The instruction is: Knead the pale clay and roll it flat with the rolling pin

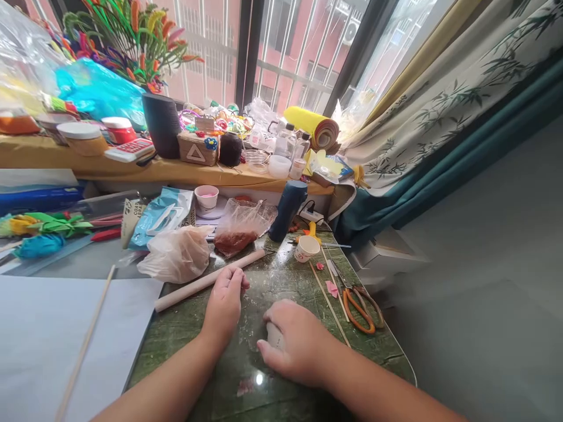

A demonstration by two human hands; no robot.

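My right hand (299, 341) is wrapped round a pale grey-white object (275, 335) with a few small dark marks, low over the green tabletop. Most of that object is hidden by the palm and fingers, so its kind is unclear. To its left, my left hand (223, 302) is closed, its fingertips pressed together. Anything held there is too small or too hidden to name. Just beyond the left hand lies a long pale rolling stick (206, 282). A crumpled plastic bag (178, 253) sits behind the stick.
At the right are scissors (363, 310) with orange handles, thin wooden sticks (328, 299), pink scraps (331, 288) and a paper cup (307, 248). A dark blue cylinder (287, 211) stands behind, beside a bag of brown material (235, 237). White paper (48, 340) covers the left.
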